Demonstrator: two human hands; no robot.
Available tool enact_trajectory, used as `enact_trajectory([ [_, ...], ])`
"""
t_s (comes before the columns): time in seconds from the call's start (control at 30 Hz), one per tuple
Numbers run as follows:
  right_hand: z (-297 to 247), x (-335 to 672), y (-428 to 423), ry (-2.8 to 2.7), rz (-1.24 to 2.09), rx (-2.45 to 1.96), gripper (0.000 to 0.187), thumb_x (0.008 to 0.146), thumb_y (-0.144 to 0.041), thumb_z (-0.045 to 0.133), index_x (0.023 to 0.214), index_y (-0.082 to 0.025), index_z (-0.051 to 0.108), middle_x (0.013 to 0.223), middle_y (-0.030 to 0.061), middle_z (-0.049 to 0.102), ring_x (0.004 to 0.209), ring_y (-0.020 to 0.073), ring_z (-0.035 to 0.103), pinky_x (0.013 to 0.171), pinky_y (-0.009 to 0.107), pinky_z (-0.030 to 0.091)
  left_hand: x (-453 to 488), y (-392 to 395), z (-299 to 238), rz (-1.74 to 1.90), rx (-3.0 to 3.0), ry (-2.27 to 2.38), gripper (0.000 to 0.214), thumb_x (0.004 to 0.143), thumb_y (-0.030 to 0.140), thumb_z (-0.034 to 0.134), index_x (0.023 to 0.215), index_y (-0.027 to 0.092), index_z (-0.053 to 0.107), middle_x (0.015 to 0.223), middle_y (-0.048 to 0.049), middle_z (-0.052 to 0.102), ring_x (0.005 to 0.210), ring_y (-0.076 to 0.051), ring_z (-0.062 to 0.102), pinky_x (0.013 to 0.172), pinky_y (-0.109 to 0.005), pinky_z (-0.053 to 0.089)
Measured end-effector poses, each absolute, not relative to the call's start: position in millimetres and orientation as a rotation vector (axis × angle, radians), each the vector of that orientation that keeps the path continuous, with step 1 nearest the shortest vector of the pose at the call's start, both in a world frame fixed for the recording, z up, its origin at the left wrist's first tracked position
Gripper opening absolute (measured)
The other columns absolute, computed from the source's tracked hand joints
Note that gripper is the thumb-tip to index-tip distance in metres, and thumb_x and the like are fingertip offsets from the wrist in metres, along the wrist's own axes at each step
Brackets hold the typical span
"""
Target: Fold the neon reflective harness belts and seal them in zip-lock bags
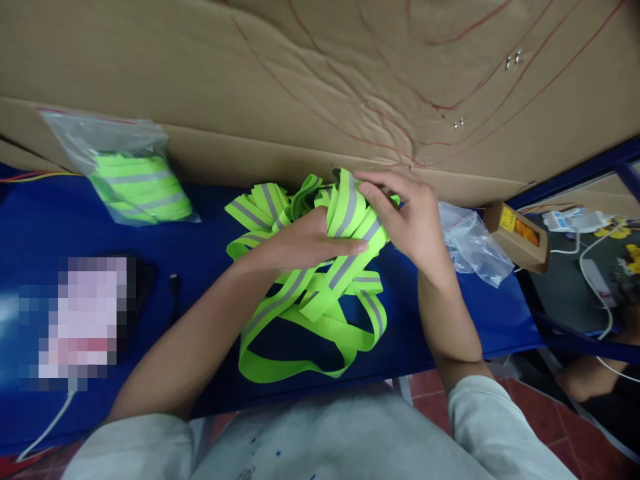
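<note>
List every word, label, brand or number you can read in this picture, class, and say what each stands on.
No text is readable.
Yellow label on the small cardboard box: marks too small to read.
Shirt: dark marks too blurred to read.
Pixelated device: nothing legible.

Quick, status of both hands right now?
Left hand: closed on the strap, thumb laid across it.
Right hand: partly curled, fingers against the folded strap; whether it grips cannot be told.
</note>
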State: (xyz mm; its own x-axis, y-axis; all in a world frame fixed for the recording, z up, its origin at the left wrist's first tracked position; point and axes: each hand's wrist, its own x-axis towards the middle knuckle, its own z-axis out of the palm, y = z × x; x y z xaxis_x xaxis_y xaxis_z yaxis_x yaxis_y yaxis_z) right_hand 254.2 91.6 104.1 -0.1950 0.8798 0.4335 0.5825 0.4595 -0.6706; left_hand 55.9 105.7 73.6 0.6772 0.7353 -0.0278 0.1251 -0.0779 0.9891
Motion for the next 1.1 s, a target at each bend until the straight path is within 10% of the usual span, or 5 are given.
enact_trajectory([
  [0.27, 104.5, 245.5, 88.7, -2.138, 0.618, -1.224, 0.043, 0.09, -0.059, 0.073, 0.103, -0.018, 0.077, 0.095, 0.0042, 0.078, 0.088, 0.022, 0.071, 0.083, 0.033, 0.053, 57.9, 106.2, 68.6, 0.62, 1.303, 0.699, 0.03, 0.07, 0.04, 0.088, 0.086, 0.02, 0.073, 0.086, -0.0022, 0.076, 0.09, -0.027, 0.074, 0.086, -0.042, 0.061],
  [0.47, 116.5, 253.3, 82.8, -1.882, 0.47, -1.183, 0.035, 0.088, -0.049, 0.08, 0.112, -0.024, 0.077, 0.113, 0.0028, 0.079, 0.105, 0.0245, 0.073, 0.096, 0.038, 0.056, 68.8, 97.1, 72.3, 0.497, 1.023, 0.499, 0.043, 0.071, 0.042, 0.091, 0.105, 0.019, 0.078, 0.107, -0.0094, 0.081, 0.11, -0.035, 0.076, 0.096, -0.049, 0.063],
  [0.67, 118.6, 258.3, 75.4, -1.724, 0.792, -1.239, 0.041, 0.088, -0.063, 0.073, 0.089, -0.023, 0.077, 0.075, -0.0007, 0.072, 0.064, 0.016, 0.066, 0.055, 0.029, 0.054, 65.6, 90.7, 69.7, 0.349, 1.274, 0.411, 0.035, 0.084, 0.042, 0.084, 0.111, 0.019, 0.076, 0.099, -0.0081, 0.082, 0.094, -0.024, 0.079, 0.083, -0.035, 0.064],
  [1.1, 111.7, 250.8, 80.5, -1.727, 1.027, -1.227, 0.046, 0.09, -0.064, 0.071, 0.117, -0.026, 0.068, 0.081, -0.0014, 0.071, 0.066, 0.0144, 0.065, 0.058, 0.028, 0.056, 50.8, 101.7, 75.2, 0.34, 1.665, 0.474, 0.022, 0.085, 0.042, 0.078, 0.099, 0.025, 0.081, 0.1, -0.0014, 0.082, 0.095, -0.023, 0.077, 0.086, -0.031, 0.058],
])
